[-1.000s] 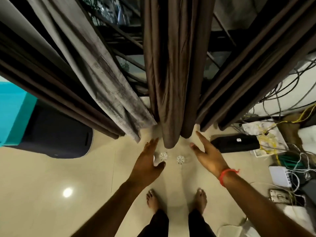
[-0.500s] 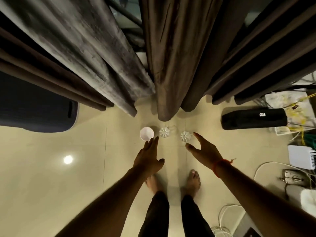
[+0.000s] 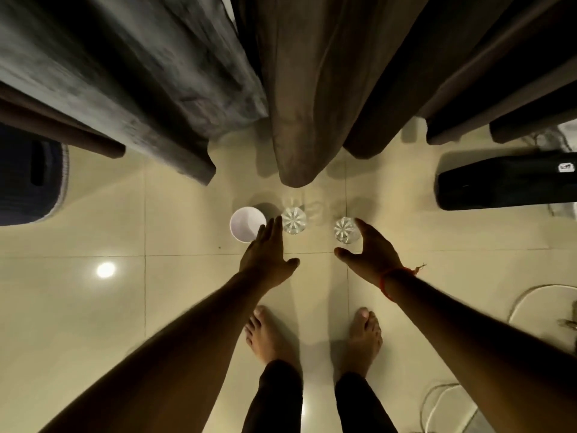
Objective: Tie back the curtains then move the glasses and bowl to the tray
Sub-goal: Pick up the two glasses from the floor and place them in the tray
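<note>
Two bare feet (image 3: 315, 339) stand on the glossy cream floor tiles (image 3: 175, 307), closest to us, and we look almost straight down past them along both forearms. Our left hand (image 3: 265, 256) reaches forward flat, fingers together and thumb spread wide, holding nothing; its fingertips hang between the small white round bowl (image 3: 245, 223) and the left clear ribbed glass (image 3: 294, 220), and we cannot tell whether they touch either. Our right hand (image 3: 373, 256), with a red thread bracelet (image 3: 390, 278) at the wrist, is cupped wide open with the thumb low, curved around the near side of the right clear ribbed glass (image 3: 346, 229) and not yet closed on it; we judge that shape is set to take the glass from the side. Bowl and both glasses stand upright in a row on the floor, just before the hem of the brown hanging curtain (image 3: 299, 104). We see no tray. Farther right lies a long black case (image 3: 505, 185); far left, a dark rounded bin (image 3: 28, 176).
</note>
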